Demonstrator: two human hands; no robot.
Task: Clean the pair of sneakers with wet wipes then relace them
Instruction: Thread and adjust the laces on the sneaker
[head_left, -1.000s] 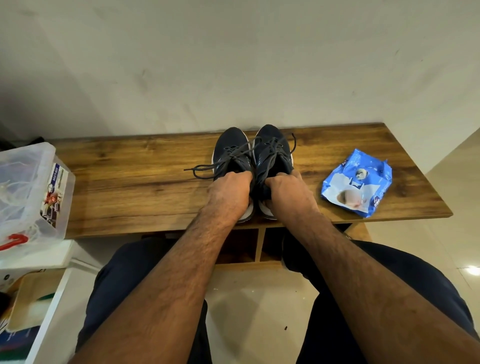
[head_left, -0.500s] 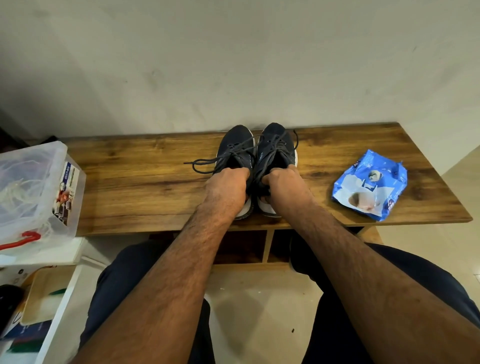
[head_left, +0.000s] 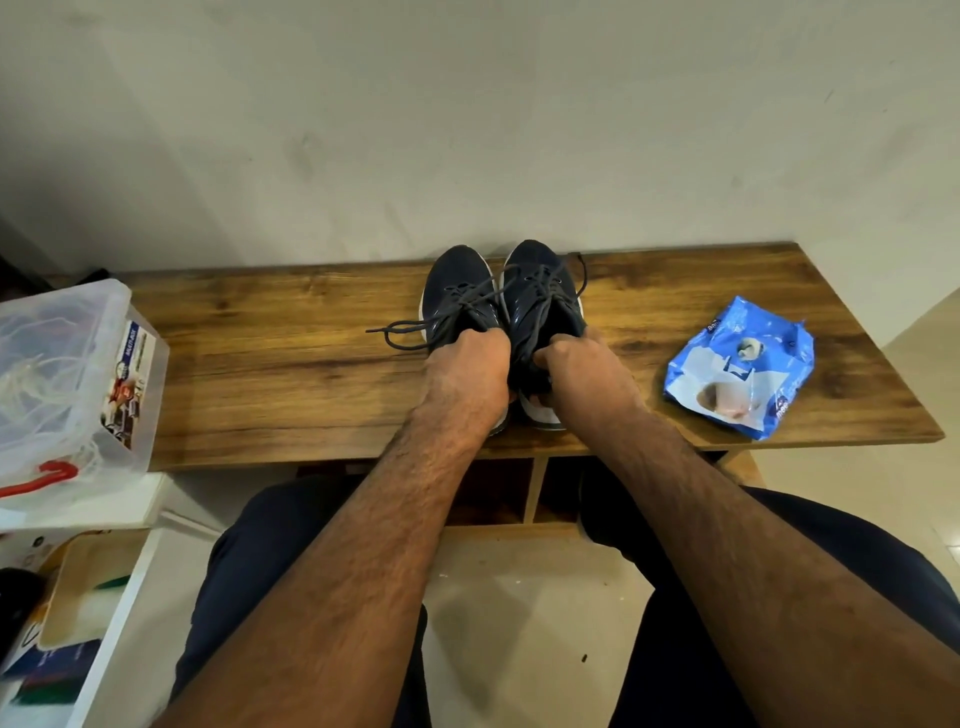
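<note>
Both hands (head_left: 524, 371) grip sneakers (head_left: 501, 306); wipes pack (head_left: 740, 366) beside, bin (head_left: 67, 384) left.

the left hand (head_left: 467, 371) and right hand (head_left: 584, 371) now sit a little farther in on the wooden table (head_left: 291, 364), with the pair of dark sneakers (head_left: 501, 306) pushed closer to the wall (head_left: 467, 130); the toes nearly reach the table's back edge. the loose lace (head_left: 402, 332) trails less far to the left than before.
</note>
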